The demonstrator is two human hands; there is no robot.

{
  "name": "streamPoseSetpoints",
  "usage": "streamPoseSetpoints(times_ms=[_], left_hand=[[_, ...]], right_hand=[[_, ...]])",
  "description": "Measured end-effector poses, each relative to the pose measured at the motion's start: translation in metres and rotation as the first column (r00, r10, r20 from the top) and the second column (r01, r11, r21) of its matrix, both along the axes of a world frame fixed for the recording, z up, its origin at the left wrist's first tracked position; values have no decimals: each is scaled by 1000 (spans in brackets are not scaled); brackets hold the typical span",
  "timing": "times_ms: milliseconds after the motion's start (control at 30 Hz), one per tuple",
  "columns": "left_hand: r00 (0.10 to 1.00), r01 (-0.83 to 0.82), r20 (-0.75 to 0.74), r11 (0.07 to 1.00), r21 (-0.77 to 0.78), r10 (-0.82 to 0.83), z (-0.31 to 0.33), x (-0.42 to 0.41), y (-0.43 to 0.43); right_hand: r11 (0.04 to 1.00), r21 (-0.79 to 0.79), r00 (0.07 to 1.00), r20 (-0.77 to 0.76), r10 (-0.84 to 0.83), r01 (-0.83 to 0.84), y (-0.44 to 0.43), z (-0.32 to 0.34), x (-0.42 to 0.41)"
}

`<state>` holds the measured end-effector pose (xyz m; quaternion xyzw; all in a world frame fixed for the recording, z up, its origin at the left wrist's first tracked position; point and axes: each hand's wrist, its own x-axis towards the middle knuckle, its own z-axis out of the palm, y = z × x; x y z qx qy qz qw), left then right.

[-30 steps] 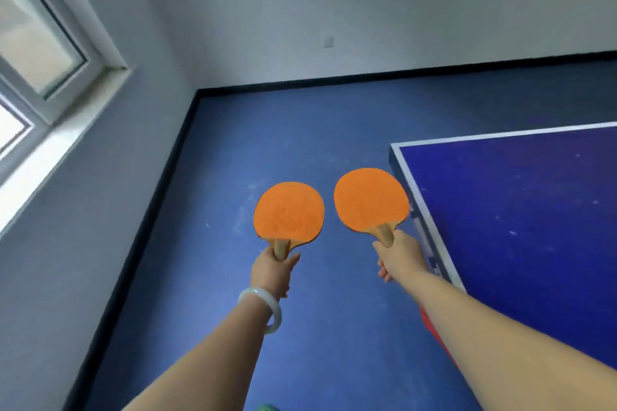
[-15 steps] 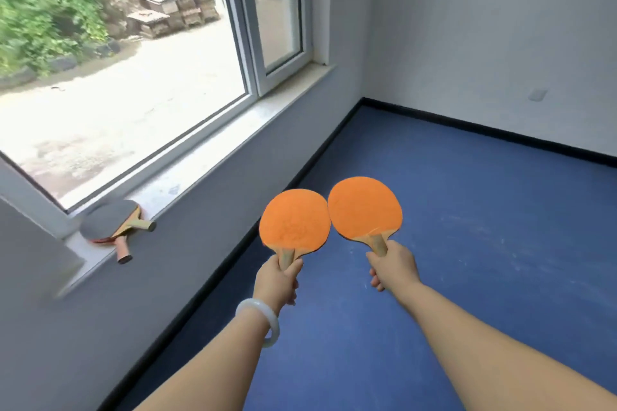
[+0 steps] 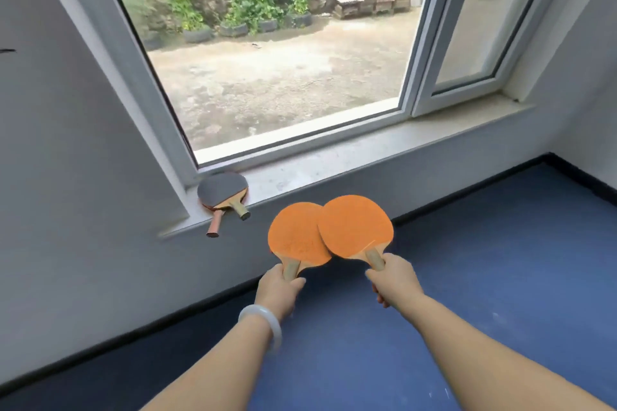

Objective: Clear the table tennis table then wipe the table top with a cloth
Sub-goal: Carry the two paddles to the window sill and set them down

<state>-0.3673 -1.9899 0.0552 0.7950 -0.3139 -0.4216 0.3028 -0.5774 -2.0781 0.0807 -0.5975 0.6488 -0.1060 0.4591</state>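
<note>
My left hand (image 3: pixel 277 292) grips the wooden handle of an orange paddle (image 3: pixel 293 235). My right hand (image 3: pixel 394 280) grips the handle of a second orange paddle (image 3: pixel 355 227), whose blade overlaps the first one's right edge. Both paddles are held out over the blue floor, just short of the window sill (image 3: pixel 334 167). Two more paddles (image 3: pixel 223 192) lie stacked on the sill's left end, grey face up, handles sticking over the edge. The table tennis table is out of view.
A large window (image 3: pixel 277 60) fills the wall ahead, with an open sash (image 3: pixel 467 20) at the right. A grey wall (image 3: pixel 83 243) runs below the sill with a black skirting. Blue floor (image 3: pixel 500 277) lies to the right.
The view has swung left from the table to the window. My hands have come closer together, so the two orange paddles now overlap, and the sill with its paddles is nearer.
</note>
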Motion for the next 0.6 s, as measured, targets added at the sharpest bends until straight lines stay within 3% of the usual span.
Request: streamPoseSetpoints(times_ms=[367,600], left_hand=[[912,-409,-23,912,23,410,7,64,-19],[877,-476,-45,877,66,479,-4,147,-46]], right_hand=[[936,71,939,50,341,-344,-92,-3,120],[877,60,879,8,477,-476,-125,-11,214]])
